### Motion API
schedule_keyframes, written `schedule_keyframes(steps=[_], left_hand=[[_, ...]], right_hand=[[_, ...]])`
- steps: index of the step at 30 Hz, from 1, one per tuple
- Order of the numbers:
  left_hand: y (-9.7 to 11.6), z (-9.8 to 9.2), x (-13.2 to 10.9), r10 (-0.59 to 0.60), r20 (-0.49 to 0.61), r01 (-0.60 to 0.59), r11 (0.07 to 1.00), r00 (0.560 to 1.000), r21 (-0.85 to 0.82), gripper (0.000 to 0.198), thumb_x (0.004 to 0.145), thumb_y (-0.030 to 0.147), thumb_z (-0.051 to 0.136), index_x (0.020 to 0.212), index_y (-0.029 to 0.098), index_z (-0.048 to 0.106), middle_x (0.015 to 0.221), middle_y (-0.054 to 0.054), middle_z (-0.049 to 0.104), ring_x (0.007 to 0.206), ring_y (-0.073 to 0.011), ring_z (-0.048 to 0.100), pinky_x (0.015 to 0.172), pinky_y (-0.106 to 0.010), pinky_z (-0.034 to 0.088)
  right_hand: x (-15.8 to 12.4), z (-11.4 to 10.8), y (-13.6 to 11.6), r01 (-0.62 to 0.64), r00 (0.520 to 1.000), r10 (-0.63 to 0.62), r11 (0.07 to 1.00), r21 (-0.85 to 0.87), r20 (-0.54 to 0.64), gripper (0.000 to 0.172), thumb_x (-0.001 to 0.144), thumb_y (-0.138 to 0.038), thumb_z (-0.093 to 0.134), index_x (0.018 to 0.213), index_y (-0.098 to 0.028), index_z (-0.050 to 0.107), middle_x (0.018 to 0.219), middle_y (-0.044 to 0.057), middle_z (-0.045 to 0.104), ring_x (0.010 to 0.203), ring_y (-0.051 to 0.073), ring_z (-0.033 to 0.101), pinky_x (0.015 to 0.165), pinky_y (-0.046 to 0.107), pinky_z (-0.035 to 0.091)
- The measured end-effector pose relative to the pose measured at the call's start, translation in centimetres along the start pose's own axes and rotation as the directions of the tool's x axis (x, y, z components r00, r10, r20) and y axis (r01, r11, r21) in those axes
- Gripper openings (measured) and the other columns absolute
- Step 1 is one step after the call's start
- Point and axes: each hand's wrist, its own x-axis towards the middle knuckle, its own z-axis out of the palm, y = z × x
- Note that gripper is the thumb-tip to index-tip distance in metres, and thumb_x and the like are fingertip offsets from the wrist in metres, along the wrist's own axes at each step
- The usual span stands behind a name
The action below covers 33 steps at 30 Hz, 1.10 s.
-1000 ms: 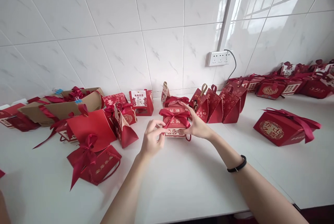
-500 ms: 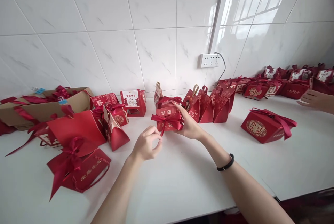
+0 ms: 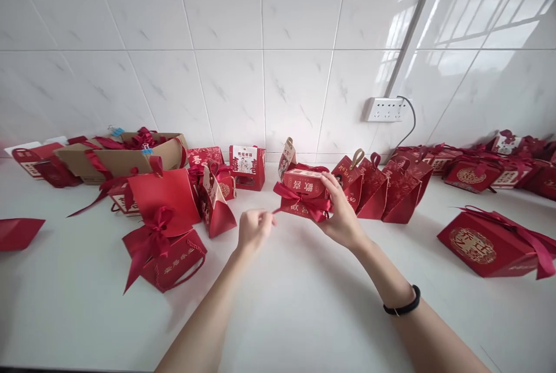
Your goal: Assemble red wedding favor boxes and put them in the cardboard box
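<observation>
A small red gift box (image 3: 310,183) with gold characters stands in front of me, tied with a dark red ribbon bow (image 3: 302,201). My right hand (image 3: 342,214) is closed round its right side, thumb low and fingers over the top edge. To the left of the box, my left hand (image 3: 255,230) is closed in a pinch on a ribbon tail, drawn out leftwards. Close behind the held box stand a narrow upright box (image 3: 287,158) with a loop and another ribboned box. A row of triangular red boxes (image 3: 372,192) stands just right of my right hand.
On the left are a cardboard carton (image 3: 117,158) with ribbons and a large bow-tied red box (image 3: 167,260). A wide red box (image 3: 482,245) lies at the right, more boxes (image 3: 473,173) behind it. A power strip (image 3: 386,110) hangs on the tiled wall.
My view has turned left, so things appear shifted rightwards. The left hand has pulled the ribbon tail further out to the left, away from the box. Another person's hand at the right has left view.
</observation>
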Motion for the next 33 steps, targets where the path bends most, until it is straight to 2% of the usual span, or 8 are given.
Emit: schedule_keyframes(steps=[5,7,11,14,19,23,28,33], left_hand=[[0.2,-0.3,1.3,-0.131,-0.283,0.057,0.965,0.950,-0.257,0.030,0.079,0.045,0.043,0.083,0.019,0.057,0.090,-0.007,0.064,0.084,-0.0193,0.062,0.066,-0.028,0.050],[0.7,-0.3,1.4,-0.155,-0.242,0.060,0.931,0.958,-0.361,0.040,0.078,0.052,0.048,0.103,0.021,0.055,0.112,-0.010,0.061,0.102,-0.0217,0.061,0.075,-0.030,0.052],[1.3,0.2,0.9,-0.108,0.023,0.102,0.811,0.994,-0.577,0.073,0.066,0.056,0.071,0.126,0.026,0.045,0.134,-0.011,0.050,0.120,-0.0269,0.053,0.085,-0.034,0.052],[1.5,0.7,0.4,-0.030,0.179,0.131,0.802,0.983,-0.583,0.084,0.060,0.050,0.080,0.130,0.026,0.042,0.131,-0.010,0.054,0.119,-0.0274,0.054,0.092,-0.036,0.050],[1.9,0.9,0.2,0.057,0.302,0.139,0.798,0.951,-0.586,0.066,0.065,0.043,0.080,0.120,0.021,0.051,0.121,-0.012,0.061,0.116,-0.0287,0.056,0.095,-0.041,0.048],[2.6,0.8,0.0,-0.036,0.304,0.217,0.779,0.952,-0.588,0.057,0.061,0.040,0.082,0.108,0.019,0.055,0.111,-0.011,0.065,0.108,-0.0301,0.061,0.087,-0.041,0.051],[3.0,1.1,-0.2,-0.112,0.273,0.248,0.806,0.955,-0.537,0.055,0.061,0.034,0.080,0.107,0.019,0.053,0.109,-0.012,0.066,0.106,-0.0299,0.062,0.088,-0.041,0.051],[2.2,1.8,0.1,-0.137,0.172,0.206,0.844,0.975,-0.495,0.057,0.061,0.027,0.080,0.108,0.017,0.050,0.106,-0.011,0.066,0.102,-0.0271,0.063,0.087,-0.041,0.050]], right_hand=[[0.0,0.0,-0.7,0.088,0.996,-0.088,0.996,0.028,0.011,0.084,0.083,-0.018,0.059,0.147,-0.039,0.009,0.154,0.006,0.020,0.143,0.029,0.021,0.110,0.054,0.034],[0.0,0.0,-1.2,0.078,0.996,-0.079,0.996,0.030,0.050,0.082,0.085,-0.019,0.058,0.147,-0.038,0.009,0.155,0.006,0.020,0.143,0.029,0.020,0.111,0.055,0.033],[0.1,0.0,-2.4,0.058,0.995,-0.065,0.994,0.092,0.075,0.081,0.084,-0.020,0.060,0.148,-0.034,0.012,0.154,0.006,0.023,0.143,0.029,0.021,0.115,0.052,0.028],[0.1,0.0,-2.8,0.031,0.993,-0.048,0.987,0.159,0.105,0.084,0.081,-0.021,0.064,0.148,-0.033,0.015,0.153,0.007,0.027,0.143,0.029,0.022,0.115,0.052,0.029],[0.1,-0.1,-2.6,-0.076,0.989,0.045,0.973,0.218,0.140,0.090,0.075,-0.022,0.071,0.147,-0.031,0.018,0.151,0.010,0.030,0.139,0.030,0.030,0.112,0.051,0.034],[-0.2,0.2,-2.3,-0.169,0.961,0.099,0.950,0.263,0.258,0.096,0.074,-0.018,0.068,0.150,-0.029,0.010,0.151,0.011,0.030,0.135,0.030,0.037,0.108,0.051,0.038],[-0.7,1.6,-2.1,-0.399,0.883,0.277,0.868,0.295,0.378,0.102,0.074,-0.014,0.061,0.150,-0.023,-0.006,0.136,0.018,0.049,0.109,0.029,0.061,0.092,0.054,0.050],[-0.5,1.5,-2.1,-0.428,0.866,0.287,0.849,0.309,0.409,0.109,0.070,-0.034,0.074,0.148,-0.021,-0.002,0.146,0.025,0.030,0.123,0.037,0.049,0.092,0.056,0.048]])
